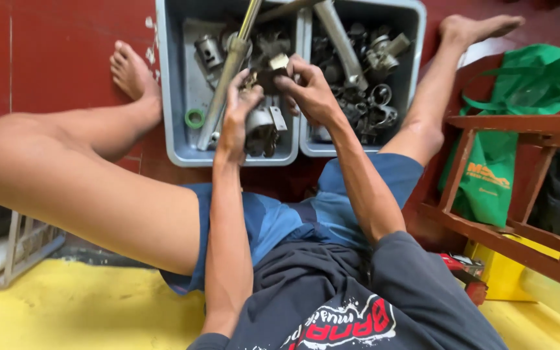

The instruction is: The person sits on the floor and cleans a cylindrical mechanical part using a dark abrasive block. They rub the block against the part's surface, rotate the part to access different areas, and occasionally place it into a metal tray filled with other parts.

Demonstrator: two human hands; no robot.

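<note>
I sit on the floor with my legs spread around two grey plastic bins. My left hand [236,111] and my right hand [308,91] meet above the seam between the bins and together grip a small dark metal part [271,72] with a pale brass-coloured end. The left grey bin [168,97] holds a long metal tube [228,71], a green ring [195,118] and several greasy engine parts. The right grey bin [416,39] is packed with several more metal parts and another metal tube [340,39].
A red-brown wooden frame [520,123] stands at the right with a green cloth bag [520,97] hanging through it. A small red box [465,267] lies by my right hip. A wire rack [14,249] sits at the left. The floor is red tile with a yellow mat nearer me.
</note>
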